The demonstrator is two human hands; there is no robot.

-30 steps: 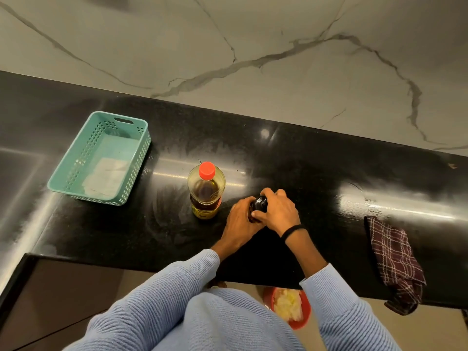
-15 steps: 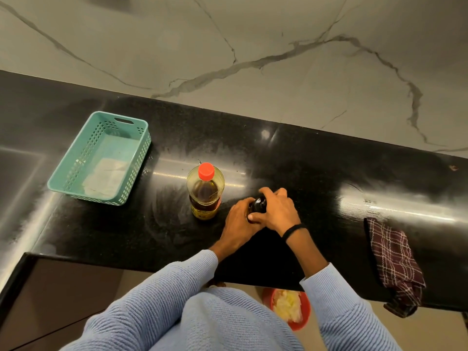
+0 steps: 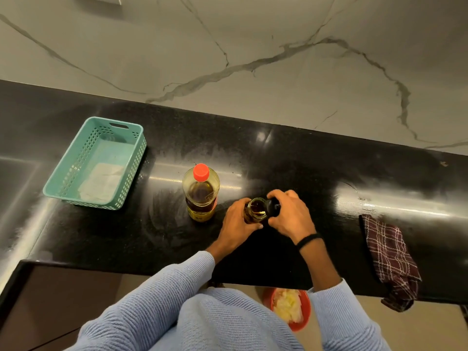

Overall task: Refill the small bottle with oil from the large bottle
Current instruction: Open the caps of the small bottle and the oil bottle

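Label [image 3: 200, 215] on large bottle [image 3: 200, 191] illegible; small bottle [image 3: 254, 212], cap [image 3: 272, 208] in fingers [image 3: 285, 198].

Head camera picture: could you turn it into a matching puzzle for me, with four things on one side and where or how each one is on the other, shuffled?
Things
1. large bottle
2. small bottle
3. black cap
4. checked cloth

States
A. draped over the countertop's front edge
B. gripped by the left hand, mouth uncovered
C. red lid on, no hand touching it
D. held in the right hand

Pairs: 1-C, 2-B, 3-D, 4-A.
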